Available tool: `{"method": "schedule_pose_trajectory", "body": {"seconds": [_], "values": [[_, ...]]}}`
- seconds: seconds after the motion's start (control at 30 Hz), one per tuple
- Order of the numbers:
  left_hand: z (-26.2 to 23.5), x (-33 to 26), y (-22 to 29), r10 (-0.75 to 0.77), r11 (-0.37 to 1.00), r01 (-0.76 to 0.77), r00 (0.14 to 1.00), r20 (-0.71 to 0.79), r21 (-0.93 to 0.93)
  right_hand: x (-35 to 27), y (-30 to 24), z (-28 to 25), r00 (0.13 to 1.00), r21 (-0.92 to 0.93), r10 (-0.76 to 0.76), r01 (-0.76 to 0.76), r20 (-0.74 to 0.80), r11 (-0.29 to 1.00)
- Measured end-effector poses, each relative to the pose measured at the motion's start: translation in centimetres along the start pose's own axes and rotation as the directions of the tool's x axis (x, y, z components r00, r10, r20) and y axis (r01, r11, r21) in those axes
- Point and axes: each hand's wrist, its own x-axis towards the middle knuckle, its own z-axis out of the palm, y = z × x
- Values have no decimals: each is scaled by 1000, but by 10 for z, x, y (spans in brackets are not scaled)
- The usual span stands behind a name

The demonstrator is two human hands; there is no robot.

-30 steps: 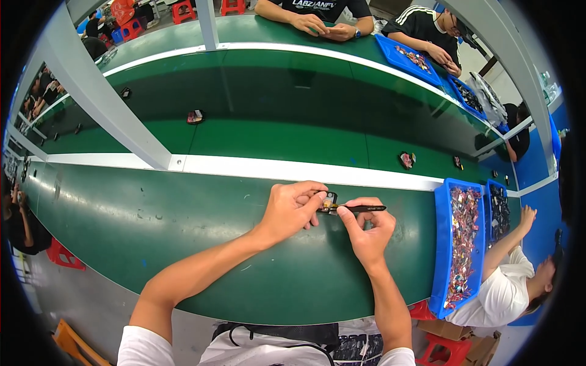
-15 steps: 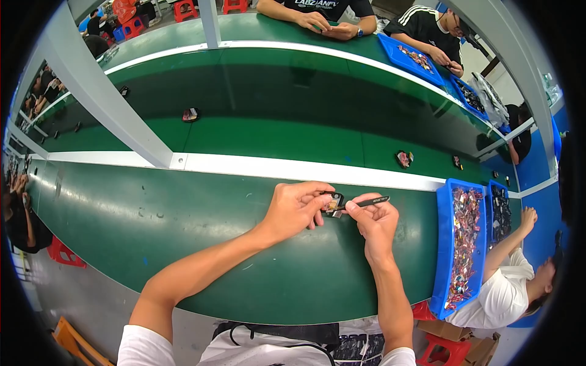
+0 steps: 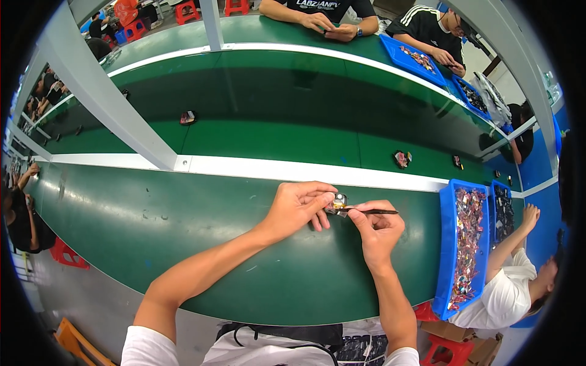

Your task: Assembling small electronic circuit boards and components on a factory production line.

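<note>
My left hand [image 3: 298,210] pinches a small black-cased electronic part [image 3: 339,199] by its left side, above the green worktable. Something yellowish and a round pale spot show inside the part; finer details are too small to tell. In my right hand [image 3: 379,230], slim black tweezers [image 3: 377,211] are gripped between thumb and fingers. The tweezers lie almost level, and their tip reaches the lower right edge of the part. Whether the tip holds anything cannot be seen.
To the right stand a long blue tray [image 3: 448,244] full of small reddish parts and a blue bin of black pieces [image 3: 503,210]. Beyond a white rail [image 3: 262,169], a green belt [image 3: 274,137] carries several small assemblies. Co-workers sit across and at both sides.
My right hand has shifted slightly right and down, and the tweezers have swung from a slant to nearly level. Assemblies on the belt have drifted slightly left.
</note>
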Motion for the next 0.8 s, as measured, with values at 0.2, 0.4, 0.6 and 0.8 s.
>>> {"method": "schedule_pose_trajectory", "body": {"seconds": [0.2,0.4,0.6,0.8], "values": [[-1,0,0,-10,1000,10,1000,6,-27,-1,-4,4,993,-136,-119,118,-2,984],[0,0,1,-3,1000,3,1000,6,-31,-1,0,2,989,-161,-148,148,12,976],[0,0,0,-1,999,1,1000,-2,-36,-1,-2,3,987,-180,-157,159,24,971],[0,0,0,-13,999,13,1000,-7,-43,-1,-3,2,993,-181,-117,119,23,976]]}}
